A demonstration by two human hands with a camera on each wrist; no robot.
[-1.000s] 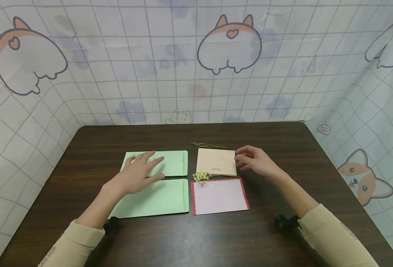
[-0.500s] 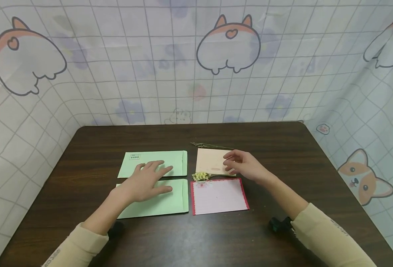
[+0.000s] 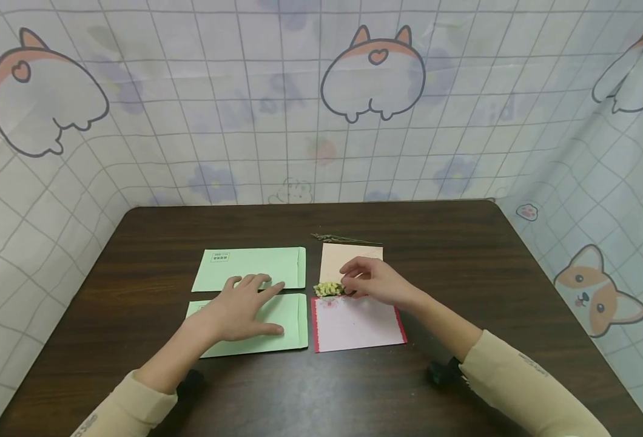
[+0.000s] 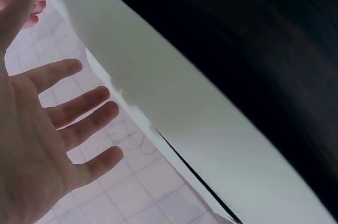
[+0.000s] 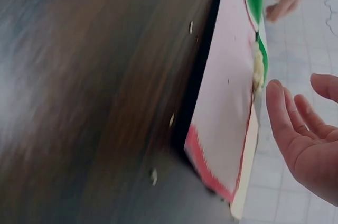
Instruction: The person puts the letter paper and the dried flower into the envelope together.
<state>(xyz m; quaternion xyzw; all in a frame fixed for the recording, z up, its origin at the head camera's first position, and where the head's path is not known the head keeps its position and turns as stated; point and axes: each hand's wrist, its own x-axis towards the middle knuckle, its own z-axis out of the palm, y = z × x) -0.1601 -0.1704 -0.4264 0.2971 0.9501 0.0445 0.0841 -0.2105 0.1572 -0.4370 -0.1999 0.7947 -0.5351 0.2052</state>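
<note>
My left hand (image 3: 239, 312) hovers over the lower green envelope (image 3: 294, 334), its fingers spread and holding nothing. Just beyond lies the upper green envelope (image 3: 256, 264), which bears a small printed label. My right hand (image 3: 378, 282) is beside a dried yellow flower (image 3: 329, 289), fingers slightly bent. The right wrist view shows a gap between thumb and fingers (image 5: 280, 110), with nothing held. Part of the flower's stem is hidden by that hand. Below the flower lies a pink, red-edged card (image 3: 360, 328); above it is a beige card (image 3: 332, 258), partly covered by my right hand.
A thin dried sprig (image 3: 349, 238) lies along the far side of the beige card. The dark wooden table (image 3: 310, 400) carries a few tiny crumbs (image 5: 153, 176). A patterned cloth (image 3: 267, 139) hangs behind the table and at its sides.
My right hand has moved left and nearer, from the beige card's right edge to the yellow flower. The left hand has shifted from the upper envelope to over the lower one.
</note>
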